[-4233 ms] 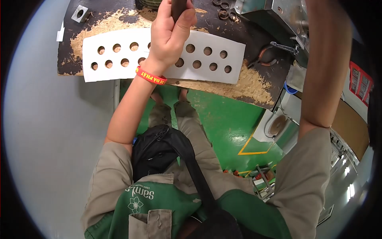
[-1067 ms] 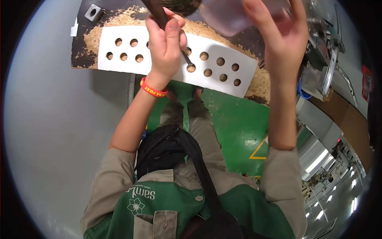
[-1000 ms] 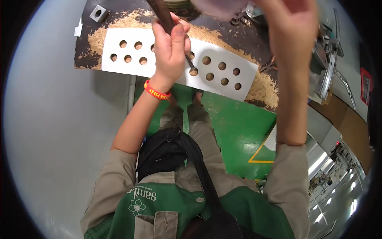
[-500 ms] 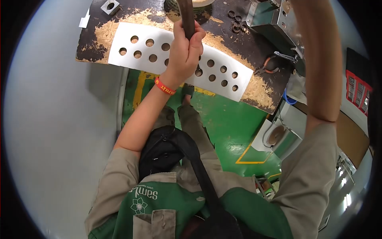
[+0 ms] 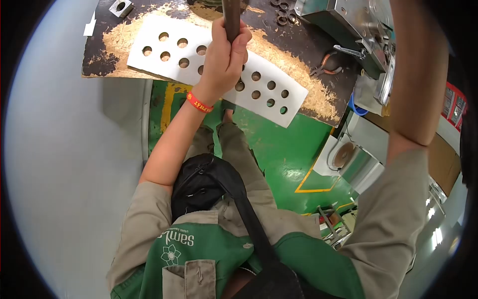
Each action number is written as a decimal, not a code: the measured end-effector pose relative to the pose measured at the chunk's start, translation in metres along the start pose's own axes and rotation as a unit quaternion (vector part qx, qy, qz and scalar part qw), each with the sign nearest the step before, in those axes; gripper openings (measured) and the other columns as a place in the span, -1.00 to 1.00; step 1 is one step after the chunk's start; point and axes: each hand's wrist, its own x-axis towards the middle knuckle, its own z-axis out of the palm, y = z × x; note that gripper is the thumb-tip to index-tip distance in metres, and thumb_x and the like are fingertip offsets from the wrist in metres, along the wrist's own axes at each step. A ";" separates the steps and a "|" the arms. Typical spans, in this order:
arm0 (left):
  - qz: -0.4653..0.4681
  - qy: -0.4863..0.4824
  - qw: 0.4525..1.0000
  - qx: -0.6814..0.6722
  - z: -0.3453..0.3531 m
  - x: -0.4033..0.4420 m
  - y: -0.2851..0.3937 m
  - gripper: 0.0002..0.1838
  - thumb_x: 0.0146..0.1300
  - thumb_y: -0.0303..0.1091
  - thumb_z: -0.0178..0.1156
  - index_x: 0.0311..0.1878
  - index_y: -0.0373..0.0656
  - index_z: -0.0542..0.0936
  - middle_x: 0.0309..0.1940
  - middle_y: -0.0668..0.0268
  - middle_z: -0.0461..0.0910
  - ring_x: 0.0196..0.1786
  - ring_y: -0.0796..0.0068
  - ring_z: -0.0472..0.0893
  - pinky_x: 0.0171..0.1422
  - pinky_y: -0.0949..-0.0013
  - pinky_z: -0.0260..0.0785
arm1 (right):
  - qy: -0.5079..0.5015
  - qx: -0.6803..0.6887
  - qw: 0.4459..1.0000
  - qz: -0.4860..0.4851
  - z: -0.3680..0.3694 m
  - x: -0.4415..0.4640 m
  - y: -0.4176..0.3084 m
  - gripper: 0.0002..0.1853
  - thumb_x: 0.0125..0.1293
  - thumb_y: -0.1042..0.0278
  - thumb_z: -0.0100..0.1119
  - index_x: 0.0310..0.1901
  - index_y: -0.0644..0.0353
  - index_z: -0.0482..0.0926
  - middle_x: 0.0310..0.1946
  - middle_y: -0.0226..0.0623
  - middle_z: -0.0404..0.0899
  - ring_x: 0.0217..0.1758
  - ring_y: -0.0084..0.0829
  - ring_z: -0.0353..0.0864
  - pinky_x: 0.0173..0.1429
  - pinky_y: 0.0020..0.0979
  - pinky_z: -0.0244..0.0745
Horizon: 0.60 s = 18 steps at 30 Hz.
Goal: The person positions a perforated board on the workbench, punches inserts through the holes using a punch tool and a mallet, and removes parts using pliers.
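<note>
My left hand (image 5: 221,62), with a red wristband (image 5: 199,103), is closed around a dark, round rod (image 5: 231,17) that runs up out of the frame. Below this hand lies a white perforated strip (image 5: 164,47), slightly curved, with two rows of round holes. It rests on the worn bench and juts past the near edge; green floor shows through some holes at its right end. The rod's lower end is hidden behind my hand. My right arm (image 5: 416,74) is raised along the right side, and its hand is out of the frame.
On the chipped workbench (image 5: 112,45) are a square metal block with a hole (image 5: 121,7), several dark rings (image 5: 283,19), orange-handled pliers (image 5: 327,65) and a metal machine (image 5: 343,20). A blue round object (image 5: 357,107) is beyond the right edge. A grey wall (image 5: 59,149) stands at left.
The view has shifted, so the bench sits higher in frame. The strip's right end has swung toward me, overhanging the edge more. My left hand keeps its hold on the rod.
</note>
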 end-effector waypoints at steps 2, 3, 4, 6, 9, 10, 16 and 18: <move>0.008 -0.003 1.000 -0.004 -0.001 0.001 0.000 -0.79 0.51 -0.38 -0.08 0.06 -0.26 0.22 -0.38 0.39 0.46 -0.55 0.74 0.34 -0.46 0.58 0.23 | 0.004 0.021 1.000 0.007 0.000 -0.006 -0.002 -0.38 0.21 0.07 0.39 0.18 0.33 0.51 -0.12 -0.15 0.66 -0.10 -0.45 0.67 -0.06 -0.42 0.57; 0.007 -0.005 1.000 -0.003 -0.002 0.000 0.000 -0.79 0.51 -0.38 -0.08 0.06 -0.26 0.22 -0.38 0.39 0.46 -0.55 0.74 0.34 -0.46 0.58 0.23 | 0.006 0.032 0.999 0.010 0.001 -0.009 -0.003 -0.38 0.21 0.07 0.39 0.18 0.33 0.51 -0.12 -0.15 0.66 -0.10 -0.45 0.67 -0.06 -0.42 0.57; 0.012 -0.006 1.000 0.002 -0.001 0.001 0.000 -0.79 0.51 -0.38 -0.08 0.07 -0.26 0.22 -0.37 0.39 0.46 -0.55 0.74 0.33 -0.46 0.59 0.23 | 0.008 0.041 0.999 0.013 0.000 -0.011 -0.004 -0.38 0.21 0.08 0.40 0.18 0.33 0.51 -0.12 -0.15 0.66 -0.11 -0.45 0.67 -0.06 -0.43 0.57; 0.017 -0.012 1.000 0.007 -0.001 0.001 0.000 -0.79 0.52 -0.37 -0.09 0.07 -0.26 0.22 -0.37 0.39 0.45 -0.55 0.74 0.32 -0.46 0.59 0.23 | 0.014 0.060 0.998 0.021 -0.002 -0.019 -0.007 -0.39 0.21 0.08 0.40 0.18 0.33 0.51 -0.11 -0.15 0.66 -0.11 -0.46 0.67 -0.06 -0.44 0.58; -0.030 0.004 0.986 -0.162 -0.003 0.000 -0.002 -0.78 0.53 -0.31 -0.06 0.09 -0.19 0.23 -0.32 0.38 0.41 -0.57 0.75 0.30 -0.53 0.60 0.16 | 0.180 0.136 0.973 0.057 -0.007 -0.055 -0.018 -0.34 0.20 0.11 0.42 0.25 0.28 0.43 -0.13 -0.26 0.64 -0.12 -0.52 0.67 0.01 -0.46 0.58; -0.057 0.027 0.975 -0.214 -0.007 0.003 0.001 -0.77 0.55 -0.23 -0.08 0.08 -0.13 0.24 -0.32 0.38 0.38 -0.60 0.74 0.26 -0.56 0.60 0.08 | 0.236 0.198 0.948 0.080 -0.011 -0.069 -0.018 -0.33 0.20 0.18 0.43 0.27 0.27 0.40 -0.10 -0.27 0.63 -0.10 -0.50 0.66 0.05 -0.45 0.56; -0.093 -0.070 0.979 -0.169 -0.046 0.022 0.054 -0.79 0.56 -0.23 -0.16 -0.05 -0.18 0.32 -0.30 0.26 0.43 -0.54 0.63 0.40 -0.49 0.52 0.29 | 0.305 0.398 0.825 0.262 0.030 -0.232 0.029 -0.25 0.12 0.08 0.43 0.25 0.36 0.38 0.09 -0.17 0.55 0.14 -0.37 0.54 0.27 -0.34 0.39; -0.058 -0.156 0.981 0.099 -0.048 0.027 0.065 -0.63 0.29 -0.34 0.29 0.04 -0.28 0.40 -0.29 0.30 0.51 -0.29 0.61 0.48 -0.13 0.46 0.36 | 0.315 0.446 0.761 0.349 0.061 -0.287 0.027 -0.16 0.08 0.04 0.45 0.30 0.36 0.34 0.13 -0.14 0.53 0.24 -0.26 0.51 0.39 -0.21 0.31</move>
